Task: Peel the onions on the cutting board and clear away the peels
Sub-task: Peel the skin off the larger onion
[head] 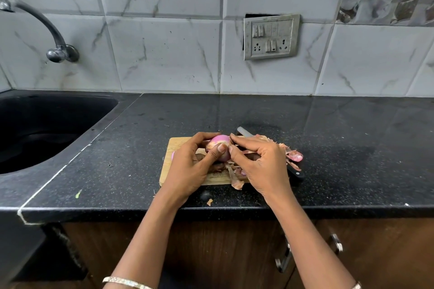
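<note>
Left grip (pixel 187 166) cups the onion (pixel 220 146), right grip (pixel 260 162) pinches its 3 o'clock side; skin (pixel 210 145) probably papery and tearable, bared flesh slick.

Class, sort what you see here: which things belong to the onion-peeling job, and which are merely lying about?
Job: onion, cutting board, peels, knife, left hand, right hand.
Lying about: sink, tap, switch panel.

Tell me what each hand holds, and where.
The left hand grips the red onion round its left side, thumb on the front. The right hand pinches the onion's right edge.
</note>
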`<state>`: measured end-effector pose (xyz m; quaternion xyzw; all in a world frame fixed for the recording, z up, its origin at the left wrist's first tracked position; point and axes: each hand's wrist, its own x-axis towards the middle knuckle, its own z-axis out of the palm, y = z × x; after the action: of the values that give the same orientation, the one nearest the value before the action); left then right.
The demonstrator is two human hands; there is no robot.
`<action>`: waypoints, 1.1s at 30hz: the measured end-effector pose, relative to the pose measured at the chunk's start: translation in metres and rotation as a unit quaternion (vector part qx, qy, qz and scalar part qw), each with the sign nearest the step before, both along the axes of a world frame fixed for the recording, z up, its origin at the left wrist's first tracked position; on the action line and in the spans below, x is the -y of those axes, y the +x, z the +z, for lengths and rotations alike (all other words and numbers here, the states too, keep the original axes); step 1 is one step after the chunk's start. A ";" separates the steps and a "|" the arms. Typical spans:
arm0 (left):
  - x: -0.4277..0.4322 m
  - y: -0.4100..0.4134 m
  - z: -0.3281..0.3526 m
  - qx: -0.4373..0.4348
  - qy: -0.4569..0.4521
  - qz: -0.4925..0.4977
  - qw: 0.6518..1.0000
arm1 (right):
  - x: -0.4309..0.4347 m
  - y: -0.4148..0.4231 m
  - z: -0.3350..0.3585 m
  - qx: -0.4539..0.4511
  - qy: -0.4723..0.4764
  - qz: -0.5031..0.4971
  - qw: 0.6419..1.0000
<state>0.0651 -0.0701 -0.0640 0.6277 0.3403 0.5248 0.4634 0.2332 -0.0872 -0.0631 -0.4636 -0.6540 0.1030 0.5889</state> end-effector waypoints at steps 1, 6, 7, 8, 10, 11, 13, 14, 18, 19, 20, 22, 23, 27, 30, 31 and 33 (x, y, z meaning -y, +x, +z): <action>0.000 0.000 0.000 0.004 -0.001 -0.001 1.000 | 0.000 0.000 0.000 0.001 -0.003 0.002 1.000; 0.000 0.000 0.000 0.004 0.002 -0.002 1.000 | -0.002 0.001 -0.001 0.015 0.000 -0.021 1.000; 0.000 0.000 0.001 0.008 0.001 -0.003 1.000 | -0.002 0.001 -0.001 0.012 0.001 -0.022 1.000; 0.001 0.000 0.001 0.010 0.002 -0.004 1.000 | -0.001 0.001 -0.001 0.007 -0.001 -0.017 1.000; 0.002 0.000 0.002 0.007 0.008 -0.001 1.000 | 0.000 0.000 -0.001 -0.003 -0.008 -0.003 1.000; 0.002 0.000 0.002 0.006 0.011 -0.001 1.000 | 0.000 0.000 -0.001 -0.006 -0.010 0.003 1.000; 0.002 0.000 0.003 0.007 0.012 0.000 1.000 | -0.001 0.000 -0.001 -0.006 -0.010 0.010 1.000; 0.002 -0.001 0.003 0.008 0.013 0.001 1.000 | -0.001 0.001 -0.001 -0.006 -0.010 0.014 1.000; 0.001 -0.002 0.003 -0.001 0.023 0.015 1.000 | -0.003 0.002 -0.001 0.003 -0.010 0.025 1.000; 0.001 -0.002 0.002 -0.006 0.025 0.018 1.000 | -0.003 0.002 -0.002 0.010 -0.010 0.023 1.000; 0.001 -0.002 0.002 -0.014 0.027 0.021 0.999 | -0.004 0.002 -0.002 0.017 -0.009 0.018 1.000; 0.000 -0.002 0.001 -0.026 0.026 0.022 0.999 | -0.004 0.002 -0.002 0.029 -0.006 0.009 1.000; -0.001 -0.002 0.001 -0.027 0.025 0.022 0.999 | -0.004 0.001 -0.003 0.035 -0.004 0.006 0.999; -0.001 -0.001 0.001 -0.045 0.029 0.038 0.998 | -0.008 0.001 0.002 0.060 -0.007 -0.005 0.998; -0.002 0.001 0.001 -0.041 0.025 0.050 0.998 | -0.012 0.003 0.009 0.069 -0.018 -0.014 0.997; -0.002 0.001 0.001 -0.035 0.020 0.050 0.998 | -0.013 0.004 0.009 0.065 -0.022 -0.013 0.998; -0.002 0.002 0.002 -0.028 0.018 0.051 0.998 | -0.013 0.004 0.008 0.037 -0.027 -0.008 0.999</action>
<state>0.0670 -0.0685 -0.0620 0.6320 0.3754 0.5364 0.4147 0.2374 -0.0744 -0.0553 -0.4880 -0.6683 0.0987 0.5527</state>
